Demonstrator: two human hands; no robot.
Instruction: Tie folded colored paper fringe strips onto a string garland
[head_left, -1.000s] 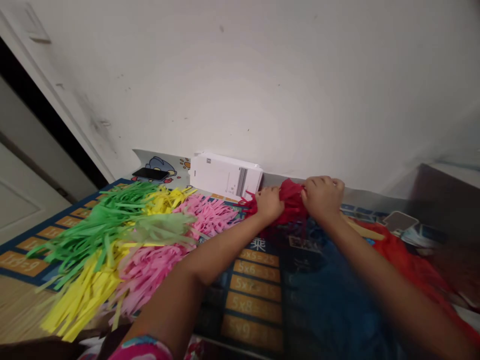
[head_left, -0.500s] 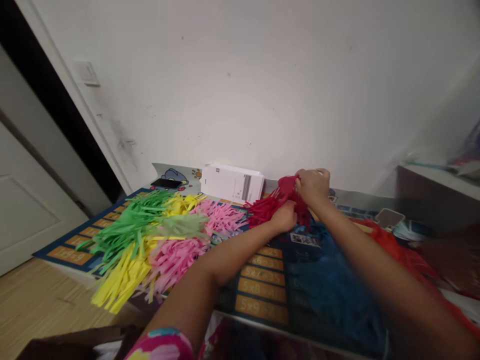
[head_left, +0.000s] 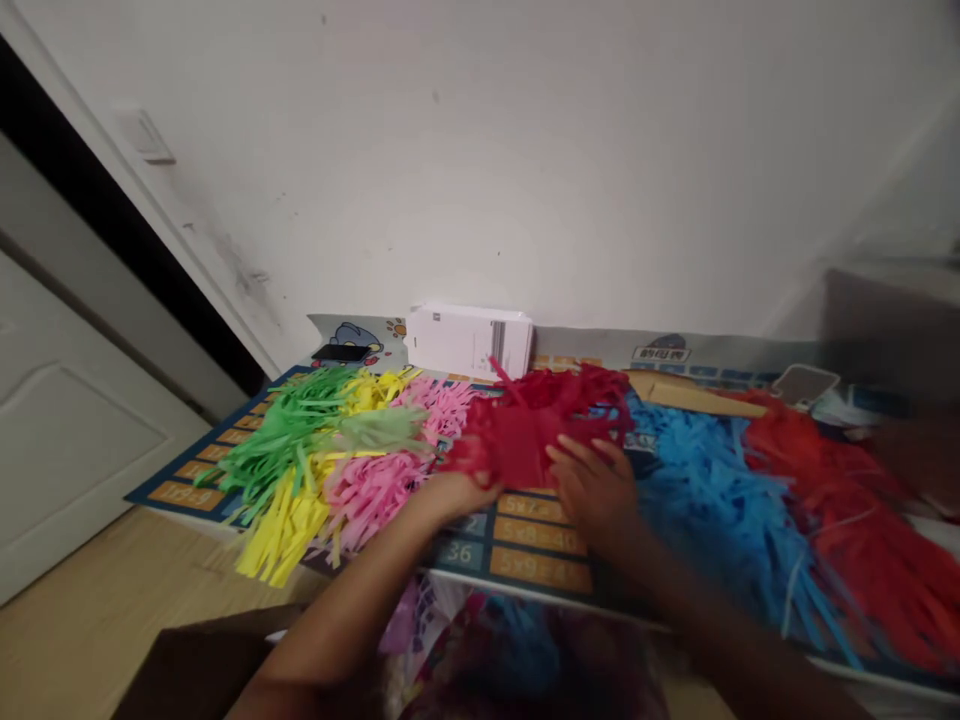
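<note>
A dark red bundle of fringed tissue paper (head_left: 519,447) lies spread on the middle of the table, a flat solid band at its centre and cut strips around it. At its near left edge is my left hand (head_left: 469,490), closed on the paper, its fingertips partly hidden by strips. My right hand (head_left: 596,485) rests on the right of the flat band, fingers stretched and somewhat apart, a little blurred. Pink fringe (head_left: 382,490) lies left of the red bundle, and blue fringe (head_left: 705,480) to the right of my right hand.
Green (head_left: 289,420) and yellow fringe (head_left: 289,535) lie at the left, orange-red fringe (head_left: 862,530) at the right. Along the wall are a black phone (head_left: 341,353), a white box (head_left: 469,343) and a flat brown piece (head_left: 690,393). An open brown box (head_left: 202,660) stands below the table's front edge.
Both hands have come nearer with the dark red tissue paper, which was bunched near the wall and now lies spread with its flat band showing. My right hand has loosened its fingers.
</note>
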